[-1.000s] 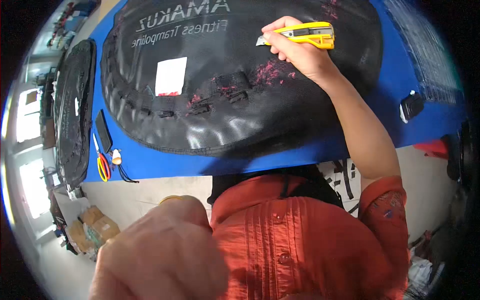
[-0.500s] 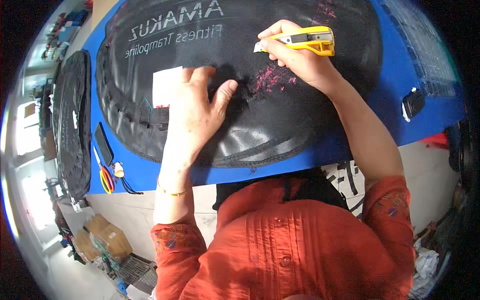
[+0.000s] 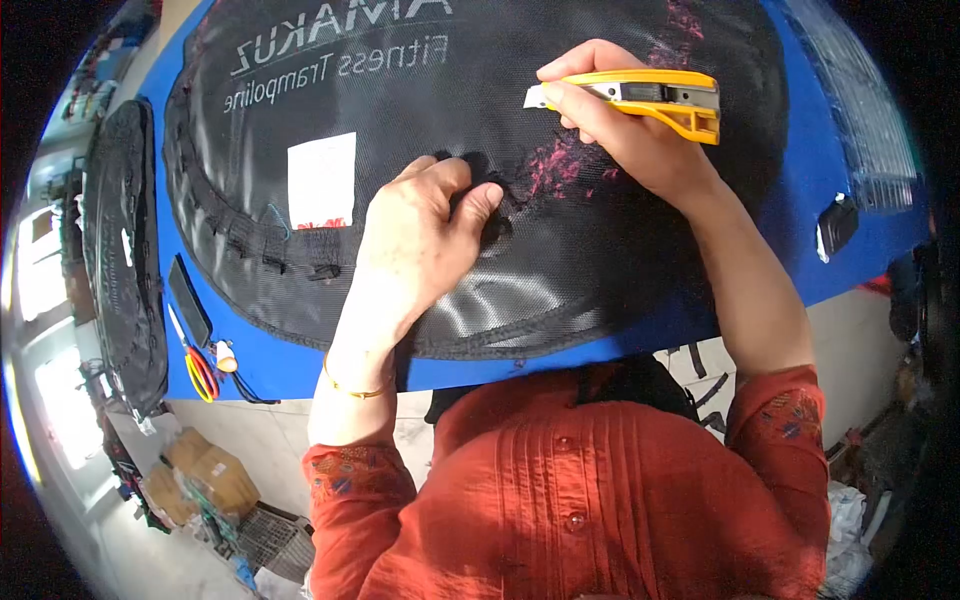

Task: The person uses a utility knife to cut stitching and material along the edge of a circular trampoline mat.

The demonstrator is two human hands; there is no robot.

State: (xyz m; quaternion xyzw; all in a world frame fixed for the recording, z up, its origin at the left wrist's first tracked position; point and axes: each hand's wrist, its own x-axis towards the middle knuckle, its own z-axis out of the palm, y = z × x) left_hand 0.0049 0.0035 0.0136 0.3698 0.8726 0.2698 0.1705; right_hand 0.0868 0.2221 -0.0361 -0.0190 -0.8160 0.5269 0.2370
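A black mesh trampoline mat with upside-down or mirrored white lettering lies before me. My left hand rests on it with bent fingers and the thumb pointing right, beside a dark bit of webbing. Its fingertips are hidden, so I cannot make out what is under them. My right hand holds a yellow utility knife above the mat, blade out and pointing left. Pink threads or scraps lie on the mesh below the blade. A white label with a red lower edge lies left of my left hand.
On the blue table, at the left, lie orange-handled scissors, a black flat bar and a thread spool. Another black mat stands further left. At the right are clear plastic and a small black object.
My left hand has moved right, off the white label, and its fingers have curled. My right hand and the utility knife have shifted slightly right. The whole view has shifted a little.
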